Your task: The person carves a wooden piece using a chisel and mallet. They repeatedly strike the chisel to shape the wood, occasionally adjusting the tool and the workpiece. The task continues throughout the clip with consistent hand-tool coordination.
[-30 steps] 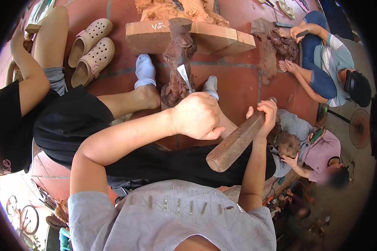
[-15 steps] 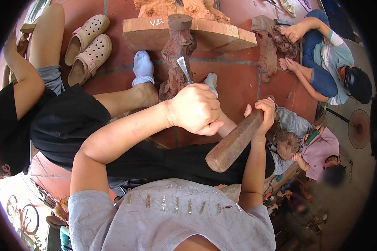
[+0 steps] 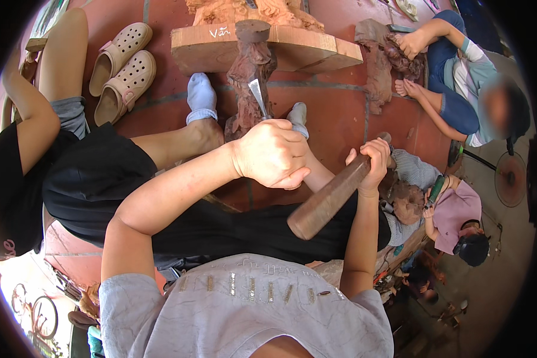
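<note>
Dark wood carving (image 3: 250,62) sits between the socked feet (image 3: 201,95). On its near side, the left hand (image 3: 273,154) clenches a chisel (image 3: 256,94), contact unclear; to its right, the right hand (image 3: 373,163) grasps a wooden mallet (image 3: 323,203). Probably mid-chiselling; a blow would call for steady aim.

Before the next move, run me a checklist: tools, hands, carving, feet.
1. Chisel gripped by left hand: ok, hand closed around it.
2. Wooden mallet gripped by right hand: ok, held near its upper end.
3. Mallet apart from left hand: ok, a gap shows.
4. Chisel touching the dark carving: cannot tell; they overlap in view.
5. Left sock and right sock beside the carving: ok, one each side.
6. Carving steady: cannot tell; partly hidden.
</note>
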Available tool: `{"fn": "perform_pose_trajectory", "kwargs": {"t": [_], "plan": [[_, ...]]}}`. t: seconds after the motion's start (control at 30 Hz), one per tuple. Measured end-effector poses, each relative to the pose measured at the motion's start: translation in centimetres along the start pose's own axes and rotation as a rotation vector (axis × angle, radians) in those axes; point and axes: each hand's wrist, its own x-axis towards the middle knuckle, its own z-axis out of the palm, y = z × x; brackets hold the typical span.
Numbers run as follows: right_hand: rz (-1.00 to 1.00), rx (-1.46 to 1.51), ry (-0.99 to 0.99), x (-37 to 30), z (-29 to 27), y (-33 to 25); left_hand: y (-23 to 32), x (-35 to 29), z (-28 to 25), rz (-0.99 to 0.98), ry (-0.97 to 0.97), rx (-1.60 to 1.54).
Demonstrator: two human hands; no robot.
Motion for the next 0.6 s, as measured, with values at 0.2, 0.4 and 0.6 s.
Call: {"fn": "perform_pose_trajectory", "kwargs": {"t": [0.2,0.4,0.6], "plan": [[-0.022,-0.038,0.008,0.1,-0.3,-0.1,-0.3,0.1,-0.6,0.032,-0.018,0.044],[0.021,-0.007,-0.003,0.3,-0.3,-0.8,-0.5,0.1,-0.9,0.035,-0.011,0.024],[0.077,-0.157,-0.082,0.1,-0.4,-1.2,-0.7,0.0,-1.6,-0.032,0.052,0.130]]}}
